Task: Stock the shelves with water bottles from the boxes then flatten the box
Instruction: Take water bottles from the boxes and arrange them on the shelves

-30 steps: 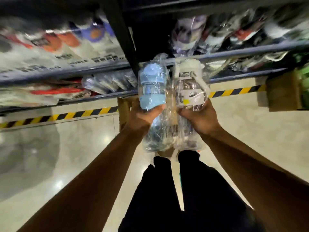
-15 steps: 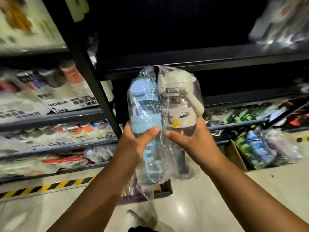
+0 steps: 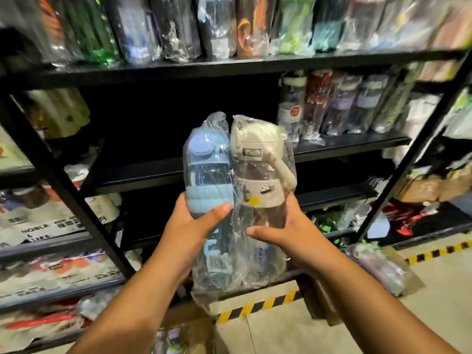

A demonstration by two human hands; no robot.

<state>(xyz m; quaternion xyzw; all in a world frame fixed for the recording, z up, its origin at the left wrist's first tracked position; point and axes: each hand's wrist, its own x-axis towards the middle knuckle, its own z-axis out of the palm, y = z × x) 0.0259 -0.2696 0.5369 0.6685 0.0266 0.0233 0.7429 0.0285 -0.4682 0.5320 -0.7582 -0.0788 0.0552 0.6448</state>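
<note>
Left hand (image 3: 189,231) grips a clear-bagged blue bottle (image 3: 207,180), right hand (image 3: 288,236) a bagged cream bottle (image 3: 258,175), touching.

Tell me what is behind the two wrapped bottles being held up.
Behind the blue bottle and the cream bottle runs a black shelf board in deep shadow; wrapped bottles stand on it further right. The stretch directly behind the pair is hidden.

middle shelf (image 3: 357,141): left part open | right end: wrapped bottles (image 3: 339,103) | left: slanted post (image 3: 67,190)
</note>
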